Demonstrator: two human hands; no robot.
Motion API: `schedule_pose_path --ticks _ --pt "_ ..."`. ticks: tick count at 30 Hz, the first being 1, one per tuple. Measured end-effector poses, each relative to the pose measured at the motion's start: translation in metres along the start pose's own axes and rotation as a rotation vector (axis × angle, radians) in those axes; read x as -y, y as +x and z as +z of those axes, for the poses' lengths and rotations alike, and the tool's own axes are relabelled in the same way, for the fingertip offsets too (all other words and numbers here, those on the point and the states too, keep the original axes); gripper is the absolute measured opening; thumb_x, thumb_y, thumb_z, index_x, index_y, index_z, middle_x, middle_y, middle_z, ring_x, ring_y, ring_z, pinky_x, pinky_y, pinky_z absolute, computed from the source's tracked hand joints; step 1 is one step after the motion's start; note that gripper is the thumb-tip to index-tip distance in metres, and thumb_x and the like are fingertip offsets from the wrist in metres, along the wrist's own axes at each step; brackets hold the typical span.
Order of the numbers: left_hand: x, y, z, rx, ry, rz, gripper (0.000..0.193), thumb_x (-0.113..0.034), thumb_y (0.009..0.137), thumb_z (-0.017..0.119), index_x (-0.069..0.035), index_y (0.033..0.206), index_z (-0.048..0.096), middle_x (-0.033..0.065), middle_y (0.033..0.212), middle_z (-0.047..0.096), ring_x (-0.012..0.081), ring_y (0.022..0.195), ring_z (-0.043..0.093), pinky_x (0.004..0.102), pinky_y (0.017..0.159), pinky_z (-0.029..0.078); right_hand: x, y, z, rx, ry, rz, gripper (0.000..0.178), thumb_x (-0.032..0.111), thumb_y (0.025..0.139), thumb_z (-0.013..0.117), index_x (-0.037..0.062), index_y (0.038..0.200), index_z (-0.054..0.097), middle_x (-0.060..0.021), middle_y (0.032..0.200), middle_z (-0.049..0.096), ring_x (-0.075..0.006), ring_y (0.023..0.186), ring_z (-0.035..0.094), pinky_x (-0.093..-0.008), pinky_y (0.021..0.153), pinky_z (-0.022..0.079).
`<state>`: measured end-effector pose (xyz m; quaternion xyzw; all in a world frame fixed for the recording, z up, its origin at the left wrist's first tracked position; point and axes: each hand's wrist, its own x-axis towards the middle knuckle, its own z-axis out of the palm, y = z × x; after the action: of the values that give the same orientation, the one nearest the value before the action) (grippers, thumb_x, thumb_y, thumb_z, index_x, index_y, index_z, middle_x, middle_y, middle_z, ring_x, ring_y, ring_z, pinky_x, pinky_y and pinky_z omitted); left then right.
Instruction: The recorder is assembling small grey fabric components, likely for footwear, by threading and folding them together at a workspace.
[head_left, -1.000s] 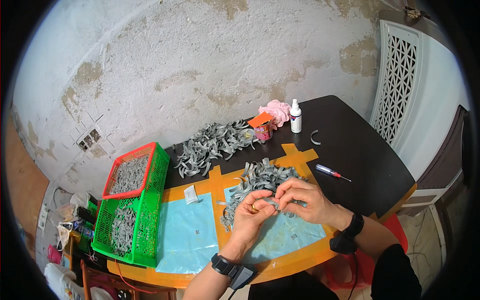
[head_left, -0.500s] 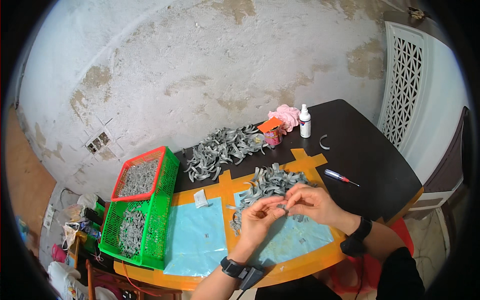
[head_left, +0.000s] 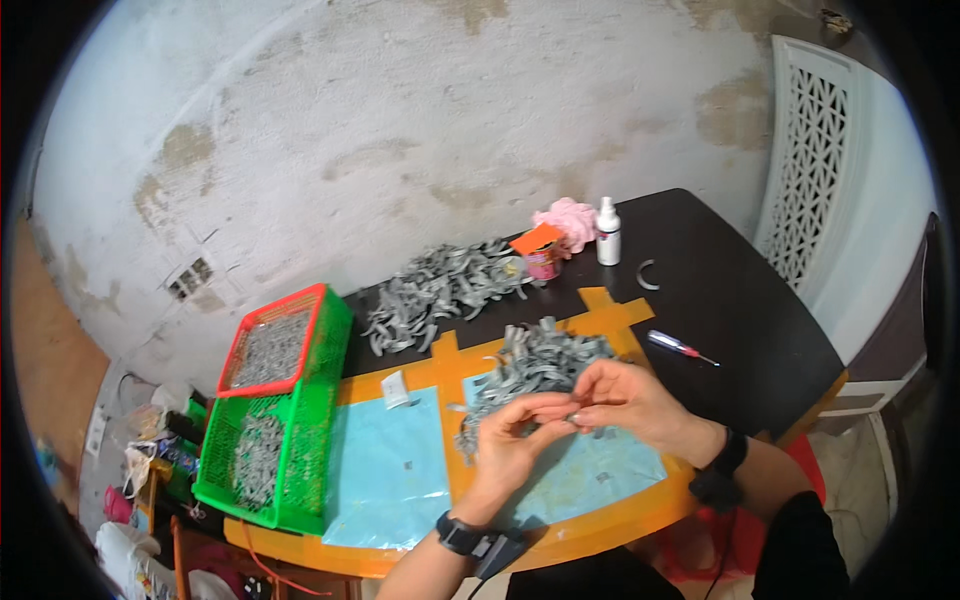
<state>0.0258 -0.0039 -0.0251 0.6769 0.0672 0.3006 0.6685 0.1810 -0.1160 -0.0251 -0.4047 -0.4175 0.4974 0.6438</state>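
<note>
My left hand and my right hand meet fingertip to fingertip over the near edge of a heap of grey curved strips. Pinched between them is a small grey piece, mostly covered by the fingers, so its exact shape is unclear. Both hands are closed on it with thumb and forefinger. Beneath them lies a light blue sheet bordered with orange tape. A tiny grey bit rests on a second blue sheet at the left.
A red basket of small grey pieces sits on a green basket holding more. Behind are another strip heap, a can, a pink cloth and a spray bottle. A screwdriver lies to the right.
The whole view has shifted slightly. My fingertips have drawn closer around the small grey piece, which shows less than before. Both hands stay in about the same place.
</note>
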Motion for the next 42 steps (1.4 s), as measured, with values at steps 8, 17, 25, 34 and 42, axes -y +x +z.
schedule_pose_path --ticks 8,17,25,34,42 --pt "0.004 -0.001 0.001 -0.027 0.041 -0.023 0.027 0.005 0.077 0.070 -0.002 0.103 0.067 0.0090 0.096 0.069 0.0126 0.086 0.065 0.0257 0.079 0.051 0.011 -0.006 0.000 0.010 -0.038 0.048 0.022 0.002 0.086 0.061 0.0018 0.105 0.048 -0.0079 0.094 0.061 -0.0125 0.083 0.059 -0.0258 0.074 0.048" --pt "-0.030 0.000 0.006 -0.039 0.800 0.522 0.026 -0.007 0.068 0.077 -0.014 0.093 0.074 0.0012 0.102 0.066 0.0188 0.088 0.057 0.0310 0.075 0.048 0.008 -0.005 0.004 0.033 -0.005 0.020 0.025 0.000 0.085 0.058 0.0033 0.106 0.045 -0.0058 0.095 0.057 -0.0122 0.085 0.057 -0.0260 0.074 0.047" --pt "-0.016 -0.001 -0.001 -0.050 0.747 0.447 0.025 -0.008 0.068 0.078 -0.013 0.092 0.074 -0.0003 0.091 0.066 0.0181 0.085 0.055 0.0291 0.073 0.046 0.004 -0.006 0.003 0.018 0.088 -0.013 0.027 -0.004 0.084 0.061 0.0036 0.105 0.047 -0.0054 0.099 0.057 -0.0121 0.086 0.058 -0.0270 0.073 0.049" --pt "0.002 0.002 -0.006 -0.040 0.469 0.295 0.028 -0.008 0.065 0.079 -0.012 0.092 0.075 -0.0007 0.087 0.064 0.0144 0.082 0.053 0.0280 0.075 0.043 0.005 -0.006 0.004 0.042 0.180 0.038 0.026 -0.002 0.084 0.061 0.0055 0.105 0.047 -0.0053 0.099 0.058 -0.0134 0.091 0.057 -0.0285 0.078 0.047" --pt "0.008 0.000 -0.005 -0.027 0.312 0.183 0.026 -0.005 0.066 0.079 -0.011 0.091 0.075 0.0001 0.089 0.063 0.0146 0.084 0.053 0.0280 0.078 0.042 0.002 -0.005 0.004 0.094 0.300 0.092 0.024 -0.001 0.084 0.060 0.0052 0.104 0.048 -0.0045 0.097 0.057 -0.0126 0.088 0.055 -0.0269 0.078 0.045"
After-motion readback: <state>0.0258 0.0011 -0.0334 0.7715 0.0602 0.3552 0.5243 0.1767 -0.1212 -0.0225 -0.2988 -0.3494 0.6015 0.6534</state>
